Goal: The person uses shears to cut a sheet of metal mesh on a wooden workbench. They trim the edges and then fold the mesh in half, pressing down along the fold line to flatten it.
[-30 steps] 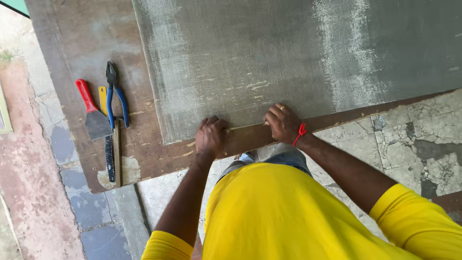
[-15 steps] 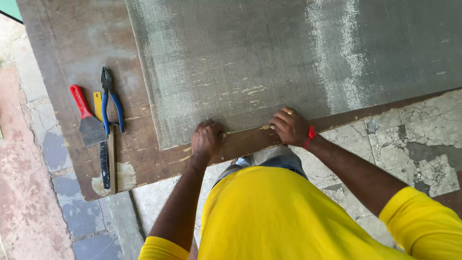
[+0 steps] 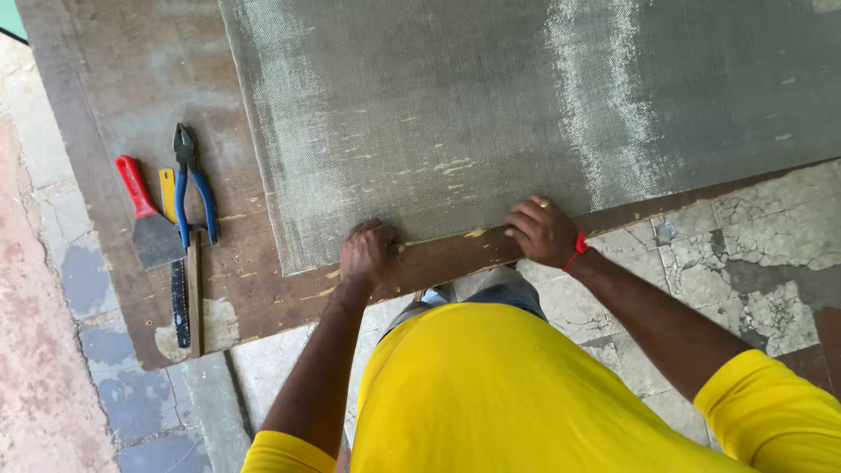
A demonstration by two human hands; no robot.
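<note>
Mesh sheet (image 3: 491, 114) on board (image 3: 131, 79); pliers (image 3: 193, 180), scraper (image 3: 149, 219) left of sheet.

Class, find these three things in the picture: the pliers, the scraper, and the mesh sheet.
Blue-handled pliers (image 3: 194, 184), head view, on the handles just below the pivot.
Red-handled scraper (image 3: 156, 238), head view, on the flat metal blade.
Grey mesh sheet (image 3: 455, 114), head view, on its open middle.

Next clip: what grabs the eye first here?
A big grey mesh sheet fills the upper frame, lying on a brown board. Both hands, left hand and right hand, press at its near edge. At left on the board lie a red-handled scraper and blue pliers.
</note>
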